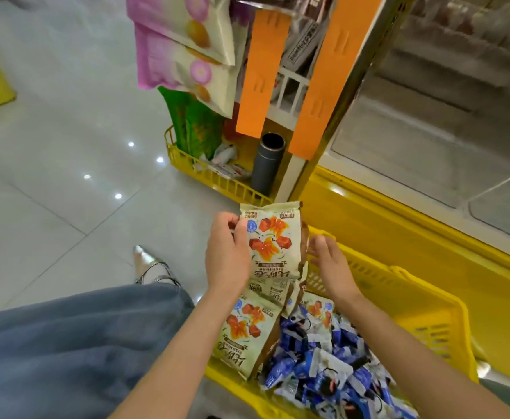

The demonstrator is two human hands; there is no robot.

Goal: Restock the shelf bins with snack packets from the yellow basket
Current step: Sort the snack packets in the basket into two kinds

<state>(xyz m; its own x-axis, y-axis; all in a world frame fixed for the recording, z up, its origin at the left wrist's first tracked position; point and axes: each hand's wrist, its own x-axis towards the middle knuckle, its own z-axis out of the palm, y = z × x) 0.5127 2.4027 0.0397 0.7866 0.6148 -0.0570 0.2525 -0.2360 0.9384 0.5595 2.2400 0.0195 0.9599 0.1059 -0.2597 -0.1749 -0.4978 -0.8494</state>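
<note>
We look down on a pale tiled floor [51, 146] and, to the right, the end of a shelf unit [332, 86] with orange strips down its front. A leg in blue jeans [66, 343] fills the lower left.

The yellow basket [414, 303] sits at the lower right, close beside the unit's yellow base. Inside it lies a heap of small blue-and-white packets [323, 358], with a cream snack packet [247, 331] leaning at the heap's left side.

Pink-and-cream bags [187, 40] hang at the shelf end above a green bag [196, 125], which stands in a yellow wire tray [217, 176].

Above the basket's far end we see a matching cream packet [273, 237] held upright. The left hand [228, 255] grips its left edge, thumb across the front. The right hand [329, 261] is loosely spread, with its fingertips at the packet's right edge.

A grey flask [267, 164] stands in the tray, and a silver pointed shoe [148, 264] rests on the floor.
</note>
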